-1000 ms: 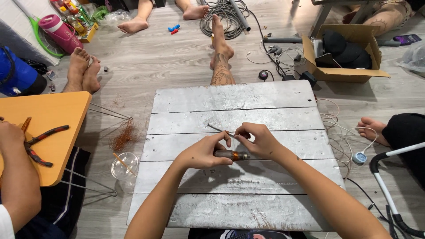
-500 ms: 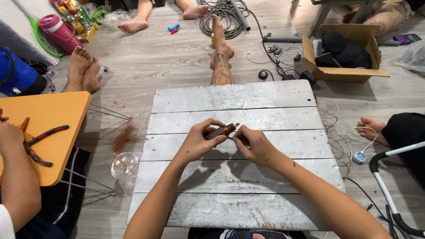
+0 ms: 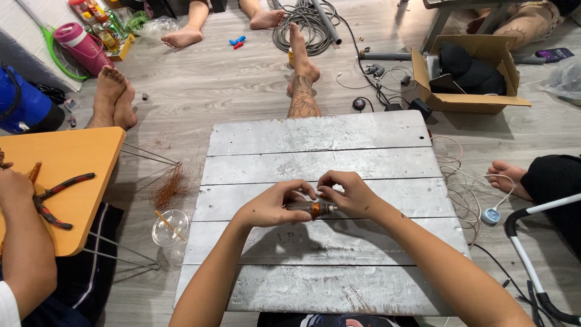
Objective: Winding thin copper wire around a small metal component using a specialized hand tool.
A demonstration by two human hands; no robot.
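Half a second ago the pair of hands held the piece raised, tilted up toward 1 o'clock over the second plank; now it has come down to lie level over the third plank of the grey wooden worktop point(image 3: 375, 242), near its centre. The left hand point(image 3: 273, 206) is clamped on the 9 o'clock end of the small motor rotor point(image 3: 315, 209), fingers curled over it, and the right hand point(image 3: 348, 192) closes on the 3 o'clock end from above.

The rotor is a short dark cylinder with a band of orange-copper winding showing between the fingers (its shaft is hidden by them).

At 9 o'clock, off the worktop, a clear plastic cup point(image 3: 169, 227) sits on the floor beside a tuft of copper wire point(image 3: 168, 188); farther out, red-handled pliers point(image 3: 51, 197) lie on an orange table point(image 3: 78, 157).
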